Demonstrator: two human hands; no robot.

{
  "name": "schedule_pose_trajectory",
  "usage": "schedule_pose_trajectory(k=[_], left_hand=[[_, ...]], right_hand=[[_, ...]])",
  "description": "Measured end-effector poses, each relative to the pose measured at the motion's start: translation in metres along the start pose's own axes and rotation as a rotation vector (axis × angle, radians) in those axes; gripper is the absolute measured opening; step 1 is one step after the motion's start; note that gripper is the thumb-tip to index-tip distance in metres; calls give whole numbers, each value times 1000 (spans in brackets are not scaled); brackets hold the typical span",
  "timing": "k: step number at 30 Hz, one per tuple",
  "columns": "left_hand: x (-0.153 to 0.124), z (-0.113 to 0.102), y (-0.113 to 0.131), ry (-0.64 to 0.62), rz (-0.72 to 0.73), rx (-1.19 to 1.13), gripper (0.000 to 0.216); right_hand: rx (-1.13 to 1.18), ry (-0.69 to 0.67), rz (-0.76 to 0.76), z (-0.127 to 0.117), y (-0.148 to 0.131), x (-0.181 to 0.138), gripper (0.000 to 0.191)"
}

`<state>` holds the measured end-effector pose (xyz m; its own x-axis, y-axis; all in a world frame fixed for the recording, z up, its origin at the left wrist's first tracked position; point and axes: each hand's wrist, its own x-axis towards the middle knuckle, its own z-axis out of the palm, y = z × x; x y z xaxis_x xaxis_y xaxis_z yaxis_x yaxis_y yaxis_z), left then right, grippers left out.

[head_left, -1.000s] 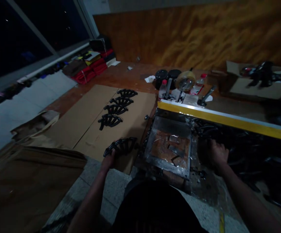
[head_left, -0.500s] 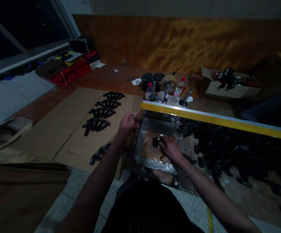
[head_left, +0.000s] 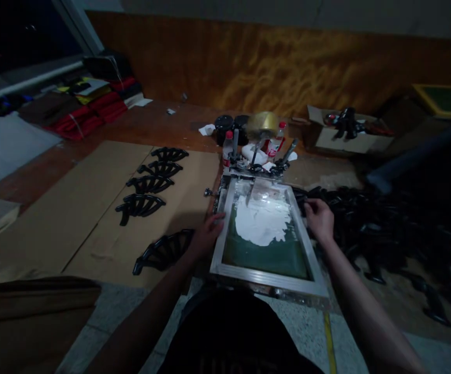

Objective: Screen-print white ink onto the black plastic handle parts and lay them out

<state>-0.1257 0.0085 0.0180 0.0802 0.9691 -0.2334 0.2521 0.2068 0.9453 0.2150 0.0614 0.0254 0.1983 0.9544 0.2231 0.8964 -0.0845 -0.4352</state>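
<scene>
Both hands, left hand at nine o'clock and right hand at three, apparently gripped the screen frame edges.

Silver-grey frame around dark green mesh, white ink patch on it. Left of frame: tan cardboard, glossy black curved parts. Beyond frame: amber tape roll, red-capped bottles. Behind: mottled golden-brown wall panel.

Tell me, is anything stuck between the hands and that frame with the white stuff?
Nothing visible is. The left hand rests on the left rail of the screen frame, and the right hand on the right rail.
</scene>
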Motion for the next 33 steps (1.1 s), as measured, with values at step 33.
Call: schedule_pose_trajectory(k=[33], left_hand=[[7, 10, -47, -45, -95, 23, 74]], right_hand=[[-163, -417, -472, 14, -107, 3, 49]])
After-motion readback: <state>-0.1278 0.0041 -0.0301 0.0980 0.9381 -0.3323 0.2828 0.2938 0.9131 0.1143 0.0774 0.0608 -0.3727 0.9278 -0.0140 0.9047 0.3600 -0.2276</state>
